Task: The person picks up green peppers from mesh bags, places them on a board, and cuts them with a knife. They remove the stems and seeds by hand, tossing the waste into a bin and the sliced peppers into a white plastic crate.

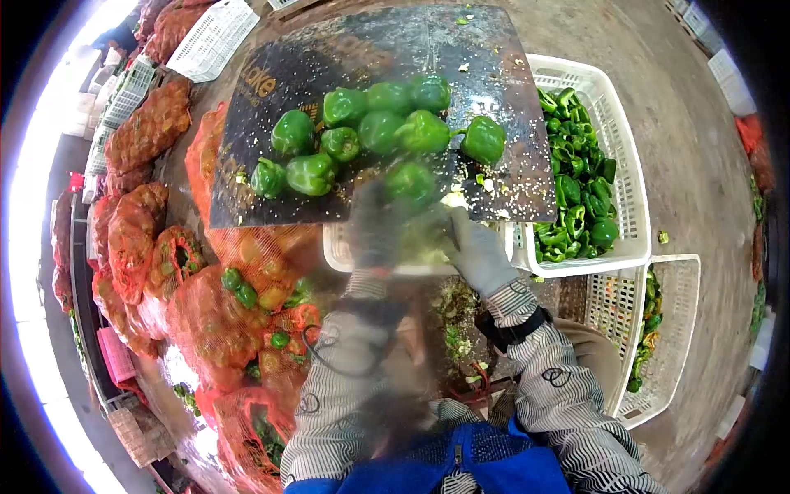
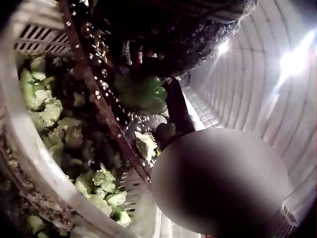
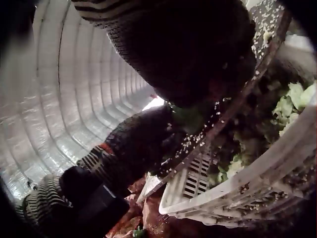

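Both hands wear grey gloves and meet at the near edge of a dark board (image 1: pixel 378 49). My left hand (image 1: pixel 372 226), blurred, grips a green bell pepper (image 1: pixel 410 183), also in the left wrist view as a pepper (image 2: pixel 141 94) low against the glove. My right hand (image 1: pixel 479 253) is close on the pepper's right, its fingers turned in toward it; I cannot tell what they hold. Several whole bell peppers (image 1: pixel 311 174) lie farther back on the board, among scattered seeds. Below the near edge, a white basket (image 1: pixel 336 247) holds pale green cores and scraps (image 2: pixel 64 134).
A white crate (image 1: pixel 629 173) of cut green peppers stands right of the board. Nearer me is another white crate (image 1: pixel 679 354) with pepper pieces. Red mesh sacks (image 1: pixel 210 321) crowd the left floor, with loose peppers (image 1: pixel 239 286) on them. A white basket (image 1: pixel 212 39) is at the back left.
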`<state>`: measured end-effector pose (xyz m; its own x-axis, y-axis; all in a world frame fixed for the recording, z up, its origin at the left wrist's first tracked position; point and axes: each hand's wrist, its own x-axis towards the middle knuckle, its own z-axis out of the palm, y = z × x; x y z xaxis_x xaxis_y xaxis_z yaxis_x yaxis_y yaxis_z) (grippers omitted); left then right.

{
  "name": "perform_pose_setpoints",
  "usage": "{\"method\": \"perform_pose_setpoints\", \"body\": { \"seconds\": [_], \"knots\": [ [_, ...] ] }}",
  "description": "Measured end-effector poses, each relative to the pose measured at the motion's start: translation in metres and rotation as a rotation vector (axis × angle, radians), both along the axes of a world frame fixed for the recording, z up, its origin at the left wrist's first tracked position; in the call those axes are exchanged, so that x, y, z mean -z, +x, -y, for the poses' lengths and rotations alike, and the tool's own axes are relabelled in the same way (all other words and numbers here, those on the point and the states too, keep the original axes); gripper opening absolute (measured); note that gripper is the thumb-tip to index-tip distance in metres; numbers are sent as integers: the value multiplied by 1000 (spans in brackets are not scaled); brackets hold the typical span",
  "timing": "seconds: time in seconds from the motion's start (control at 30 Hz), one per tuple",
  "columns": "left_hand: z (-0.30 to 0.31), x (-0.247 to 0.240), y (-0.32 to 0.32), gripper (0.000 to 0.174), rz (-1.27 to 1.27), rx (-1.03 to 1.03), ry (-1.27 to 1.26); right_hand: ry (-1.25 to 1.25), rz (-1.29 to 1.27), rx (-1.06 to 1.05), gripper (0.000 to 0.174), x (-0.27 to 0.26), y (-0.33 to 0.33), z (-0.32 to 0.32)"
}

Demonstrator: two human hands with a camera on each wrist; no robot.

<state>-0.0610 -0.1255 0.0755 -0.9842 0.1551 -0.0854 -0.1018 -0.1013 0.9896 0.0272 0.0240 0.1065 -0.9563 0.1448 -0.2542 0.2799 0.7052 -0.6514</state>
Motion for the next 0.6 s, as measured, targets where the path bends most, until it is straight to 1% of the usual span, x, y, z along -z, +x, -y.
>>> {"method": "perform_pose_setpoints", "body": {
  "seconds": [0.03, 0.07, 0.1, 0.13, 0.17, 0.2, 0.23, 0.27, 0.3, 0.33, 0.37, 0.4, 0.43, 0.47, 0.5, 0.53, 0.57, 0.6],
  "knots": [
    [3, 4, -1, 37, 0, 4, 2, -30, 28, -17, 39, -5, -5, 1],
    [6, 9, -2, 37, -370, 40, -405, -28, 26, -15, 39, -5, -10, 1],
    [9, 12, -3, 37, -741, 73, -813, 7, 42, -100, 41, -4, -15, 2],
    [6, 8, -3, 37, -748, 76, -811, 42, 56, -180, 42, -4, -20, 3],
    [-1, 2, -1, 37, -537, 59, -884, 71, 73, -202, 46, -36, -23, 9],
    [-5, -2, 1, 37, -321, 44, -951, 69, 71, -195, 46, -33, -25, 10],
    [-4, 13, -2, 41, -325, 24, -807, 78, 104, -185, 47, -23, -27, 10],
    [-4, 23, -3, 41, -329, 31, -807, 88, 140, -177, 49, -8, -29, 10],
    [-4, 31, -6, 41, -386, -43, -811, -3, 312, -58, 49, 31, -37, 11],
    [-8, 27, -7, 42, -447, -117, -814, -6, 305, -47, 49, 15, -32, 8],
    [-13, 24, -4, 41, -430, -174, -749, -133, 274, 3, 49, -3, -23, 6],
    [-21, 18, -10, 41, -443, -170, -748, -259, 241, 50, 48, -15, -13, 5],
    [-31, 13, -19, 39, -203, -311, -860, -268, 139, 54, 45, 13, 1, 5],
    [-38, 12, -22, 38, 45, -444, -965, -272, 136, 68, 45, 27, 19, 5],
    [-16, 37, -29, 35, -223, -315, -566, -165, 104, 7, 44, 37, 36, 4],
    [-17, 33, -38, 34, -253, -412, -782, -56, 71, -55, 43, 39, 49, -1],
    [-6, 41, -51, 34, -197, -366, -821, -56, 67, -42, 43, 39, 61, -6],
    [-6, 34, -56, 34, -141, -321, -860, -173, -101, 33, 41, 32, 71, -13]
  ]
}}
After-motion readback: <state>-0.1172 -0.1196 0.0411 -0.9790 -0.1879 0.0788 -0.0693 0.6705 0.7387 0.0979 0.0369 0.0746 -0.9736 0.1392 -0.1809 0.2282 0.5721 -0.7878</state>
